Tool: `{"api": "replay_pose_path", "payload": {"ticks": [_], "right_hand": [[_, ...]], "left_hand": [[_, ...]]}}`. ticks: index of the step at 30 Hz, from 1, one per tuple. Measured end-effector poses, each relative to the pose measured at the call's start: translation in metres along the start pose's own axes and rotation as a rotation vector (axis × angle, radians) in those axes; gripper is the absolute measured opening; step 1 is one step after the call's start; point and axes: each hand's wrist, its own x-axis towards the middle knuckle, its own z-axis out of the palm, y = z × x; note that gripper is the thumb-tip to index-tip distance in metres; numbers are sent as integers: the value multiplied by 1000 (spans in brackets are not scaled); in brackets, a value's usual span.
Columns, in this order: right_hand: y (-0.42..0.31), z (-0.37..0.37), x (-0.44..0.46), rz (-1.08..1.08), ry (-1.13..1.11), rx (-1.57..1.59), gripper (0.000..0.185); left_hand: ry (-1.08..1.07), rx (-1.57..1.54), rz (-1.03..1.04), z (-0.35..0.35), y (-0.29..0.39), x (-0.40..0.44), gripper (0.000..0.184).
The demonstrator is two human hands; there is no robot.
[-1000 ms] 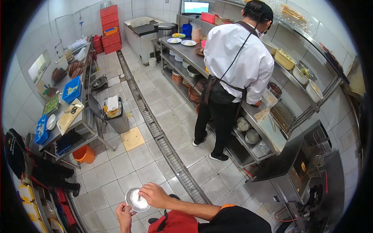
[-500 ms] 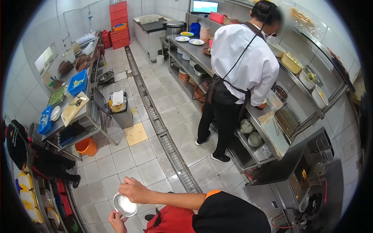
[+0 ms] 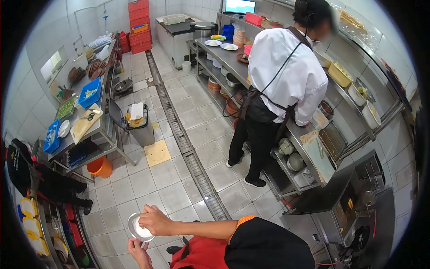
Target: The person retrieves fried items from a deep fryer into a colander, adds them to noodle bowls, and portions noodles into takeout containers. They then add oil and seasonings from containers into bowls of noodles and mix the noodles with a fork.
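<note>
A round metal bowl (image 3: 132,220) with white contents (image 3: 142,231) is held up at the bottom, above the tiled floor. My left hand (image 3: 139,252) grips its lower rim, fingers pressed against the edge. Over the bowl's right side, my right hand (image 3: 154,220) is closed, fingertips pointing down at the white contents. Whatever its fingers hold is hidden or too small to name.
A co-worker in a white shirt (image 3: 286,71) stands at the right steel counter (image 3: 295,132). Another person in black (image 3: 22,166) is at the left edge. A bin (image 3: 142,133), an orange bucket (image 3: 100,167) and a left worktable (image 3: 101,130) stand beyond the bowl. A floor drain (image 3: 179,139) runs lengthwise.
Over the last second, both hands and the bowl have shifted left in view. The right hand stays over the bowl. The co-worker leans slightly further right along the counter.
</note>
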Motion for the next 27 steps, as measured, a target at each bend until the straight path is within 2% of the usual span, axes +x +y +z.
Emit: {"api": "replay_pose_path", "payload": {"ticks": [2, 5, 7, 9, 12, 14, 17, 19, 22, 24, 25, 27], "right_hand": [[-2, -7, -2, -5, -62, 27, 6], [-1, -23, 4, -41, -43, -51, 5], [2, -22, 13, -64, -22, -72, 5], [5, -11, 18, -88, 3, -90, 6], [2, 14, 17, -80, 33, 60, 3], [-7, 26, 14, -50, -50, 173, 3], [-16, 36, 14, -119, -158, 91, 4], [-25, 50, 24, -158, -138, 87, 3], [-43, 105, 32, -208, -156, 176, 4], [-54, 169, 20, -196, -181, 449, 6], [-73, 172, 24, -327, -208, 284, 19], [-100, 201, 33, -416, -443, 379, 22]], "left_hand": [[-8, -20, -3, 1, 2, 3, 6], [31, -28, -18, -1, 7, 5, 7], [-16, 16, -3, -7, 9, 5, 7], [-9, 18, -3, -6, 11, 3, 7], [13, 18, -7, -15, 10, 2, 8], [83, 3, -16, -23, 10, -2, 8], [157, -18, -15, -50, 12, -11, 8], [195, -10, 0, -71, 10, -15, 8], [248, 12, 33, -110, 6, -28, 9], [325, -5, 15, -130, 17, -45, 9], [405, 34, -7, -152, 10, -50, 8], [488, -85, -8, -195, 7, -71, 9]]}}
